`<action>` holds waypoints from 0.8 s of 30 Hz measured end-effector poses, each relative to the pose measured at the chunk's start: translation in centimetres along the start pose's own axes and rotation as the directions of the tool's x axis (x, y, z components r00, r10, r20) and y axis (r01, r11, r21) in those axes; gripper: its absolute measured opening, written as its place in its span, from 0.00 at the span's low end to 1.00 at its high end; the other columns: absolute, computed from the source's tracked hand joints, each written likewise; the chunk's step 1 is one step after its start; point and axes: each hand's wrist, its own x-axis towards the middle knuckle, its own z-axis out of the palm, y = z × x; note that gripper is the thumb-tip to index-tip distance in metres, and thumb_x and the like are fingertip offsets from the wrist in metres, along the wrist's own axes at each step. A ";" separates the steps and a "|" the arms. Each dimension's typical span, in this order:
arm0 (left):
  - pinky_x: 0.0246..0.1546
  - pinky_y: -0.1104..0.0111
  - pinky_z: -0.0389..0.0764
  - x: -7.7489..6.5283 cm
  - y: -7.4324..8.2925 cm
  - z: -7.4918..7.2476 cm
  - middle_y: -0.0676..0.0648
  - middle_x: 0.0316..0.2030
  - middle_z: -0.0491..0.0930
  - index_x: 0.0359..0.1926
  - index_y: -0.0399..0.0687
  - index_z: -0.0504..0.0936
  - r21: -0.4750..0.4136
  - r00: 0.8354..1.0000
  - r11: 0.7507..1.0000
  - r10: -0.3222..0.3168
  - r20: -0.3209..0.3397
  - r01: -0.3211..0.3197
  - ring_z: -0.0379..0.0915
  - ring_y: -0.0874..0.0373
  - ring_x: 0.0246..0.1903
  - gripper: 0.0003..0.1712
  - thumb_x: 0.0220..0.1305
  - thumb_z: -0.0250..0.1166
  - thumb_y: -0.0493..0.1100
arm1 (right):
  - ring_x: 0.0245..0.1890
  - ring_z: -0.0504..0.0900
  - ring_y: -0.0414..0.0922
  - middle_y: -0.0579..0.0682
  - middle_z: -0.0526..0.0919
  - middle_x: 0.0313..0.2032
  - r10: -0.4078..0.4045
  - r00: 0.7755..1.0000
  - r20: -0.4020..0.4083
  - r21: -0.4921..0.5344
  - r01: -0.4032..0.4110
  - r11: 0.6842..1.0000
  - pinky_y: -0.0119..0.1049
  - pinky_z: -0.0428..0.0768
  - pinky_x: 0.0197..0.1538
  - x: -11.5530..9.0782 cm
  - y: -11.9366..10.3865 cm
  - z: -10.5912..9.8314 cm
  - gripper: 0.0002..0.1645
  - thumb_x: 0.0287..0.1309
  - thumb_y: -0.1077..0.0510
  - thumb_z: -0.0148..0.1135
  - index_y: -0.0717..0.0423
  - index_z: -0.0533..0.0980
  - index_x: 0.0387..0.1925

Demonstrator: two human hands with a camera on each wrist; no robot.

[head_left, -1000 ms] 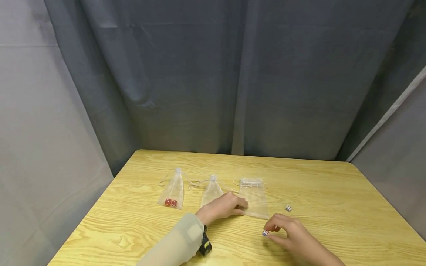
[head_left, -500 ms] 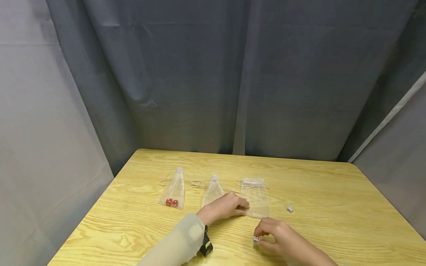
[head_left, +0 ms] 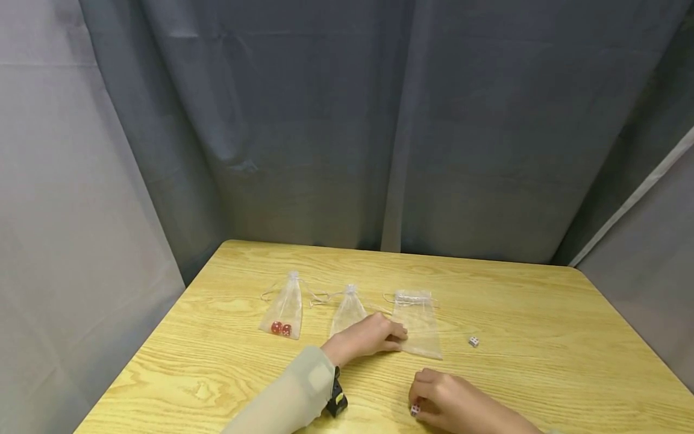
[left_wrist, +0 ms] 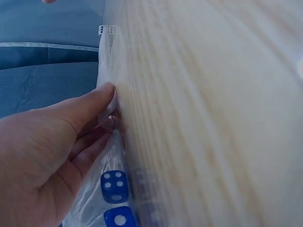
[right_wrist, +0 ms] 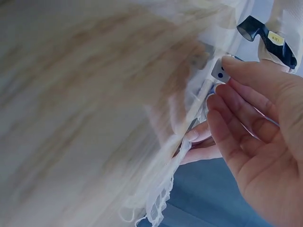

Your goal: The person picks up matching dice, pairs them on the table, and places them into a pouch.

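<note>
My left hand (head_left: 371,334) pinches the left edge of the right-hand sheer drawstring bag (head_left: 422,334), which lies flat on the table. Close up in the left wrist view, thumb and fingers meet at the bag's fabric. Between thumb and fingertips, my right hand (head_left: 452,399) holds a small white die (head_left: 415,410) low near the table's front; its dark pips show on the die (right_wrist: 219,72) in the right wrist view. Another white die (head_left: 474,341) lies right of the bag. Under my left hand, the middle bag (head_left: 347,314) is partly hidden; blue dice (left_wrist: 114,187) show through its fabric.
A third sheer bag (head_left: 286,307) with two red dice (head_left: 281,328) lies at the left. Loose drawstrings (head_left: 320,298) trail between the bags. Grey curtains (head_left: 303,120) stand behind the wooden table (head_left: 217,386), and a black wrist device (head_left: 337,398) sits on my left wrist.
My right hand has moved left and nearer to me, carrying the pinched die away from the other white die. My left hand keeps its place on the bag.
</note>
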 end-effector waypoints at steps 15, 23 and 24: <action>0.60 0.78 0.76 -0.1 0.1 0.0 0.50 0.58 0.81 0.55 0.51 0.83 -0.018 1.000 1.000 -0.005 0.009 0.005 0.78 0.63 0.58 0.17 0.67 0.63 0.47 | 0.34 0.73 0.24 0.35 0.79 0.34 -0.045 0.994 -0.095 0.029 0.048 0.998 0.20 0.77 0.32 -0.6 0.3 -0.4 0.03 0.60 0.53 0.67 0.43 0.80 0.36; 0.59 0.79 0.76 -0.1 -0.1 0.1 0.51 0.57 0.81 0.55 0.51 0.83 -0.031 1.000 0.999 -0.022 0.010 0.022 0.77 0.63 0.58 0.18 0.67 0.63 0.47 | 0.35 0.81 0.33 0.43 0.84 0.36 0.027 0.972 -0.234 0.106 -0.002 0.994 0.28 0.83 0.34 -1.8 2.1 -1.7 0.10 0.54 0.60 0.71 0.47 0.80 0.39; 0.59 0.79 0.76 -0.1 -0.1 0.1 0.51 0.58 0.81 0.55 0.52 0.83 -0.035 1.000 0.999 -0.024 0.012 0.024 0.77 0.63 0.59 0.18 0.67 0.63 0.47 | 0.35 0.81 0.33 0.43 0.84 0.36 0.032 0.965 -0.261 0.103 -0.005 0.995 0.28 0.83 0.34 -2.0 2.5 -1.8 0.11 0.53 0.60 0.71 0.47 0.80 0.38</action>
